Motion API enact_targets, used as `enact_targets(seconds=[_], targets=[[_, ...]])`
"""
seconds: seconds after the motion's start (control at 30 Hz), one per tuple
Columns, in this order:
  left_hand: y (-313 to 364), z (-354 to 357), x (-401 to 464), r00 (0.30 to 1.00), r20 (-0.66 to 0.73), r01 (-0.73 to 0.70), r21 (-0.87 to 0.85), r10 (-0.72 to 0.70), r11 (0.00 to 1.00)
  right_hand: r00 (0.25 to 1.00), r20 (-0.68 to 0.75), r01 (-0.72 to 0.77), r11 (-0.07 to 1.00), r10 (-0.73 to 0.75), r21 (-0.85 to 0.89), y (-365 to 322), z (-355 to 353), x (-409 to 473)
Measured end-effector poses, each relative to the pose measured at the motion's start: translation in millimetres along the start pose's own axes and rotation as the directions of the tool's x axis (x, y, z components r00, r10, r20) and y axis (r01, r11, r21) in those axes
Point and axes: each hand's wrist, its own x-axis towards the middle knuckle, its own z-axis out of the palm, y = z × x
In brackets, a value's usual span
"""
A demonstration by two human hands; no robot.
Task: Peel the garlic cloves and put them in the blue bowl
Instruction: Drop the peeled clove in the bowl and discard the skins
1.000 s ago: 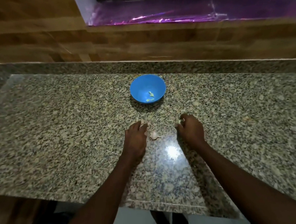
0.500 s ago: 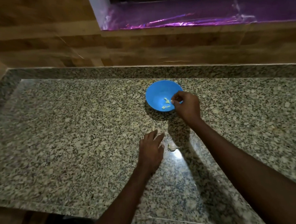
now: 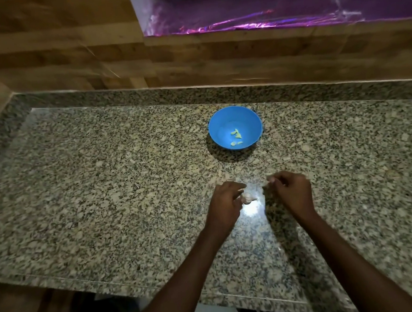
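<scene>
Loosely, left hand (image 3: 224, 201) touches garlic (image 3: 247, 198).

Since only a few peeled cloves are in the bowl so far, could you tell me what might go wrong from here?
The garlic by the left hand is pale and small against the speckled granite counter, so loose cloves or skins could be overlooked. The blue bowl sits well beyond both hands, so a clove might drop on the way. The right hand is motion-blurred; its grip may be insecure.
</scene>
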Motion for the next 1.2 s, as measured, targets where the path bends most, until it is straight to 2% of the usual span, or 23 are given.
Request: enact_targets(seconds=[0.17, 0.27, 0.33, 0.4, 0.5, 0.57, 0.83, 1.0, 1.2], targets=[[11.0, 8.7, 0.1, 0.988, 0.121, 0.098, 0.017, -0.100, 0.995, 0.965, 0.204, -0.194, 0.974, 0.167, 0.116, 21.7, 2.1, -35.4], [22.3, 7.9, -0.9, 0.972, 0.118, 0.212, -0.075, -0.203, 0.974, 0.890, 0.341, -0.399, 0.879, 0.303, 0.262, 17.2, 1.2, -39.1], [31.9, 6.9, -4.4, 0.939, 0.153, 0.340, -0.269, -0.308, 0.901, 0.863, 0.381, -0.461, 0.826, 0.332, 0.325, 17.5, 0.0, -39.6], [39.5, 6.6, -8.1, 0.900, 0.192, 0.436, -0.426, -0.392, 0.793, 0.873, 0.381, -0.448, 0.809, 0.305, 0.380, 15.1, -4.3, -41.3], [52.5, 6.9, -14.3, 0.856, 0.287, 0.512, -0.593, -0.431, 0.622, 0.877, 0.410, -0.441, 0.758, 0.251, 0.481, 8.4, -17.3, -45.3], [58.7, 7.6, -16.9, 0.842, 0.327, 0.532, -0.630, -0.429, 0.566, 0.881, 0.426, -0.421, 0.749, 0.205, 0.511, 6.5, -24.5, -46.8], [73.3, 8.9, -19.4, 0.870, 0.323, 0.489, -0.661, -0.372, 0.568, 0.893, 0.428, -0.376, 0.751, 0.137, 0.543, 8.3, -45.9, -43.2], [79.9, 6.3, -16.5, 0.887, 0.299, 0.459, -0.649, -0.351, 0.607, 0.876, 0.469, -0.386, 0.750, 0.115, 0.537, 5.3, -54.8, -38.9], [81.4, 7.3, -12.3, 0.903, 0.268, 0.427, -0.634, -0.335, 0.644, 0.851, 0.475, -0.454, 0.766, 0.223, 0.455, 5.1, -49.2, -26.1]])
